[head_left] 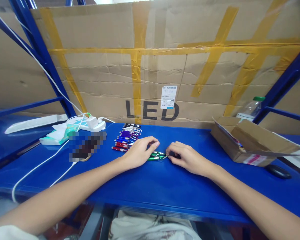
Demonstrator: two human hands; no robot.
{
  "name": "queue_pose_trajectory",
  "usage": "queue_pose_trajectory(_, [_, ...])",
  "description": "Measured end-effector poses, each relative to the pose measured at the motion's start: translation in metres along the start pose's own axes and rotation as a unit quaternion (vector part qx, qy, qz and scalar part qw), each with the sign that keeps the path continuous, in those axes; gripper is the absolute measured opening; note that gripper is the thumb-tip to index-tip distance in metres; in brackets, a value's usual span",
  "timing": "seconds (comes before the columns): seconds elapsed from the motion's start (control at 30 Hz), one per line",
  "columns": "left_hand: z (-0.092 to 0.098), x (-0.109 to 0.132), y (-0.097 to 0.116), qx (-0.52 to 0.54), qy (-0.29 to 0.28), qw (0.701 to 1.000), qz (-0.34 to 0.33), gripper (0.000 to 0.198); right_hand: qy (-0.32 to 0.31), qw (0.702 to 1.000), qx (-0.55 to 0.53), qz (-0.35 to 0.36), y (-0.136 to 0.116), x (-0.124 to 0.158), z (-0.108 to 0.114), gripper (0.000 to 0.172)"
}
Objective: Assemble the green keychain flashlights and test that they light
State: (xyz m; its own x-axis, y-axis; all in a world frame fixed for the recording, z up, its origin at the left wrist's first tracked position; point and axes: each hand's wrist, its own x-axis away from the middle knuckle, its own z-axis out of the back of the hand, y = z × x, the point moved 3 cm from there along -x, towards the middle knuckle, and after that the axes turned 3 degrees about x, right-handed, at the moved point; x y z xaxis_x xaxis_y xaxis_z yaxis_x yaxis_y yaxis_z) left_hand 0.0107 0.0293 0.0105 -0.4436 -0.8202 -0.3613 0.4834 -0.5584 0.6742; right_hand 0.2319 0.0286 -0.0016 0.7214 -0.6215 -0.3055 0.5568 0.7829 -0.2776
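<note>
Green pen-like items lie on the blue tabletop. Left hand, half-curled, covers their left ends; right hand, half-curled, adjoins their right ends; whether either grips cannot be told.

Cylinders, carton on blue tabletop

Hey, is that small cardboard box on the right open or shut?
Open: the cardboard box has its flaps spread, showing part of its inside.

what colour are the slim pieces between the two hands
The slim pieces are green with some silvery parts, as the head view shows.
</note>
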Motion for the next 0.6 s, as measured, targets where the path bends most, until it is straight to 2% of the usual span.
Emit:
queue_pose_trajectory(0.13, [0.004,-0.002,-0.006,0.012,0.02,0.999,0.031,0.028,0.003,1.0,0.0,0.0,-0.001,0.0,0.001,0.015])
queue_pose_trajectory(0.23, [0.005,-0.003,-0.01,-0.032,0.006,0.999,0.031,0.027,0.009,1.0,0.001,0.006,-0.002,0.0,0.002,0.019])
queue_pose_trajectory(0.4, [0.005,0.0,-0.007,-0.162,-0.078,0.984,-0.007,0.04,0.015,1.0,0.006,0.01,-0.003,0.0,0.002,0.02])
queue_pose_trajectory(0.5, [0.008,0.002,-0.004,-0.194,-0.135,0.971,-0.026,0.059,0.014,1.0,0.006,0.004,-0.001,0.0,0.002,0.019])
queue_pose_trajectory(0.6, [0.012,0.004,-0.003,-0.208,-0.164,0.963,-0.051,0.063,0.013,1.0,0.009,-0.003,0.0,0.0,0.003,0.02])
